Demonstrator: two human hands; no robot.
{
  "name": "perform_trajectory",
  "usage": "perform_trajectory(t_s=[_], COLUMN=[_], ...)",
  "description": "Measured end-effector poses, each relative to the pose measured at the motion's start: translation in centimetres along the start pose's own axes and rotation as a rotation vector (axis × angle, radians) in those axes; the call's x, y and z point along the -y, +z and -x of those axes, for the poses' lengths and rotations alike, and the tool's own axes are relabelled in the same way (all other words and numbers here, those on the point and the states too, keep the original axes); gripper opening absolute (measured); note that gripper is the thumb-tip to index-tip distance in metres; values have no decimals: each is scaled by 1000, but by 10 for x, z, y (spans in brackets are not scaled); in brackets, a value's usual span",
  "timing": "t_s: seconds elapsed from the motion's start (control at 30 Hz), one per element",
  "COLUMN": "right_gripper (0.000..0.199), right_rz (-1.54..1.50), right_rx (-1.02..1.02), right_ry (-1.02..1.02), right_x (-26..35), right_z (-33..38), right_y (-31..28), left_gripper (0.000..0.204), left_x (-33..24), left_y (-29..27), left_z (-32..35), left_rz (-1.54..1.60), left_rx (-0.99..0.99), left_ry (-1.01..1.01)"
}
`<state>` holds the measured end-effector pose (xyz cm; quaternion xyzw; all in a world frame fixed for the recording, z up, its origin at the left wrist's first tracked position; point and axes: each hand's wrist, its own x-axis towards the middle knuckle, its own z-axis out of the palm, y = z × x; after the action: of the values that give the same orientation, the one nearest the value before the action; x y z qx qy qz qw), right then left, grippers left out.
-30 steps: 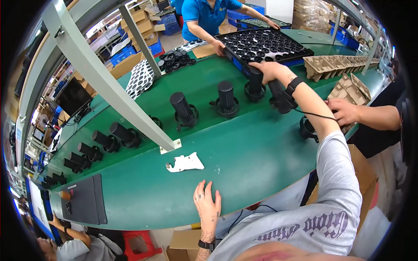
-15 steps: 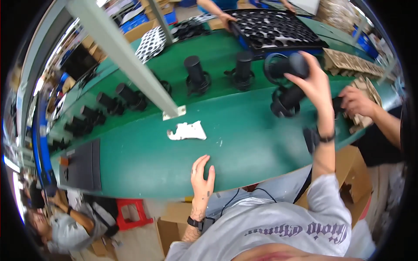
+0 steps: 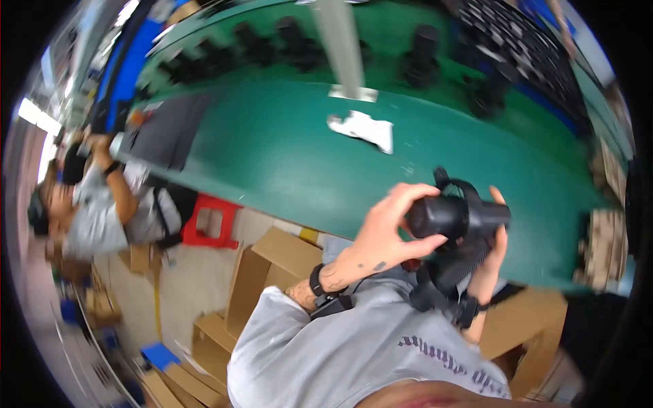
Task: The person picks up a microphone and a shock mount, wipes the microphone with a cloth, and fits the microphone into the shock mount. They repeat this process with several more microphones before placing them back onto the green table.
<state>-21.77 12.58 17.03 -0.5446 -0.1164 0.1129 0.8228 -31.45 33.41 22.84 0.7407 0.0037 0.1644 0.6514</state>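
Observation:
Close in front of my body, over the bench's near edge, I hold a black cylindrical device (image 3: 439, 216) with a ring-like collar. My left hand (image 3: 389, 228) curls round its rounded end, thumb below and fingers above. My right hand (image 3: 495, 248) grips the opposite side, partly hidden behind the device. A ribbed black part (image 3: 469, 265) hangs beneath; whether it belongs to the same device I cannot tell. Past my hands lies a crumpled white piece (image 3: 371, 130). Similar black devices stand along the far side, among them one upright (image 3: 423, 54) and one at the right (image 3: 493, 88).
A grey post (image 3: 340, 51) rises from the green bench (image 3: 272, 149). A dark flat sheet (image 3: 170, 129) lies at left. Far right are a black tray (image 3: 524, 61) and brown molded inserts (image 3: 605, 248). Below are cardboard boxes (image 3: 286, 251), a red stool (image 3: 211, 217) and a seated person (image 3: 109, 211).
My right hand has brought the device from the far right side toward my body. My left hand has left the bench edge and closed on it. The view has turned left.

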Motion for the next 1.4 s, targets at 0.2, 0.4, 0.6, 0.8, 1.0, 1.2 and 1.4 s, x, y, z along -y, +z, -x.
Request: perform_trajectory(t_s=[0.2,0.4,0.6,0.8,1.0,1.2,1.4], right_gripper=[71,65,65,66,77,73,69], right_rz=[-286,-492,-496,-601,-390,-460,-469], right_rx=[138,156,193,279,137,56,23], right_ry=[49,95,112,91,128,215,248], right_x=[17,29,36,34,48,56,63], right_z=[-2,5,3,-1,4,11,11], right_y=[7,8,7,3,13,25,33], left_gripper=[70,66,55,38,40,27,8], left_x=[-14,-24,-39,-59,-68,-77,-80], left_y=[13,21,21,31,40,49,51], left_z=[10,12,11,8,9,9,7], left_rz=[-139,-185,-414,-545,-710,-685,-871], left_rx=[15,-20,74,129,229,283,365], left_ry=[308,530,695,779,944,1001,1111])
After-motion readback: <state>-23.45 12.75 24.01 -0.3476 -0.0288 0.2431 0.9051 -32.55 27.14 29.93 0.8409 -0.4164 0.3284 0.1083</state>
